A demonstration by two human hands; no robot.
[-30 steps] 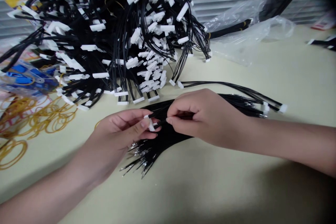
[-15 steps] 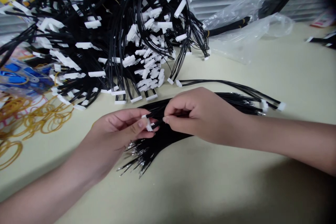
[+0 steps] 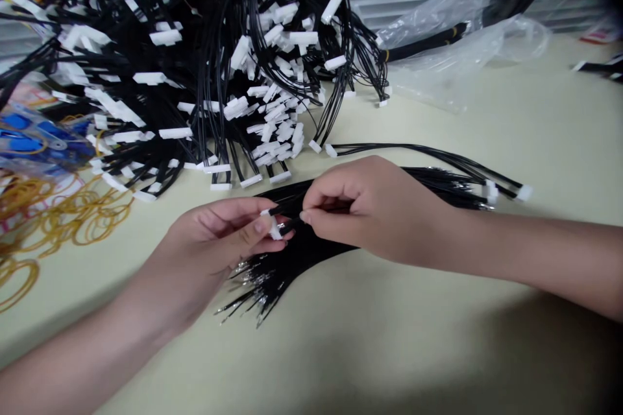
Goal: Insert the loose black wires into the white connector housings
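Between thumb and fingers, my left hand point(image 3: 224, 233) pinches a small white connector housing point(image 3: 273, 225) with black wires leading off to the right. My right hand point(image 3: 363, 211) is closed in a pinch on a black wire point(image 3: 291, 225) just beside that housing; the wire's tip is at the housing, and whether it sits inside I cannot tell. Under both hands lies a thick bundle of loose black wires point(image 3: 311, 246) with bare metal terminals at its ends. Behind my right hand, a finished-looking wire harness point(image 3: 413, 148) with white connectors rests on the table.
A large heap of black harnesses with white connectors point(image 3: 165, 133) fills the back left. Yellow rubber bands point(image 3: 97, 220) and a bag of blue clips point(image 3: 39, 136) lie at the left. A clear plastic bag point(image 3: 438, 78) lies at the back right on the pale table point(image 3: 389, 350).
The view has shifted slightly. My hands keep nearly the same pose, still holding the connector housing and wire.
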